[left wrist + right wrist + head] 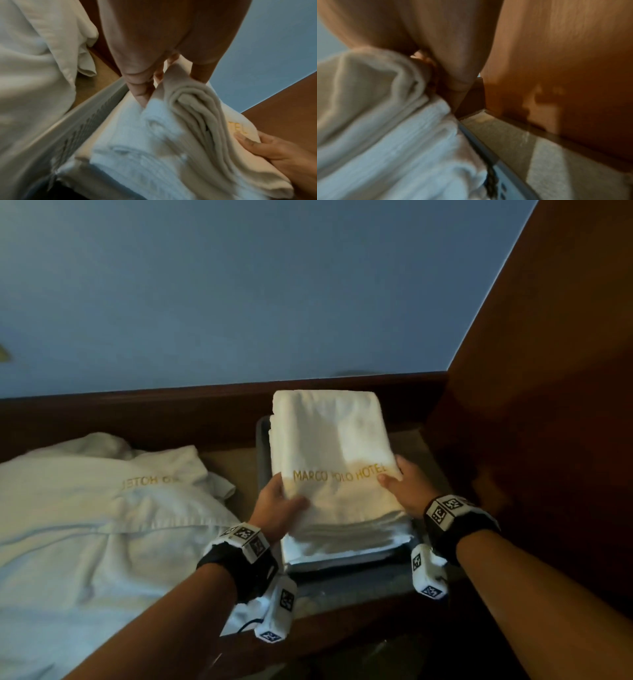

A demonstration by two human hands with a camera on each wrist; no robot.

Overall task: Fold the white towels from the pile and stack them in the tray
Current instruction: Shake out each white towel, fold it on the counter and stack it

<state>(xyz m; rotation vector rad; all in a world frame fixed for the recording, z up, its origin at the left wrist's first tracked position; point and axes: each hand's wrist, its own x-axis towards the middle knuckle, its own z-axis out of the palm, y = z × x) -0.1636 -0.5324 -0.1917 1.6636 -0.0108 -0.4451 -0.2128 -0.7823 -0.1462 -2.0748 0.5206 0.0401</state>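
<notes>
2 hands (337,494) – grip 1 folded towel (329,440) | 1 tray (262,453) | 1 pile (85,508)

Folded white towel (329,446), gold "MARCO POLO HOTEL" lettering toward you, lies flat atop the folded stack (349,539) in the grey slatted tray (262,440). Unfolded white pile (102,508) lies rumpled just left of the tray.

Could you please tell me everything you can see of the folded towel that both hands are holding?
The folded towel is white terry with gold embroidery reading MARCO POLO HOTEL. It lies flat as a thick oblong, topmost on the stack of towels in the grey tray. The left hand and right hand grip its near corners, thumbs on top.
</notes>
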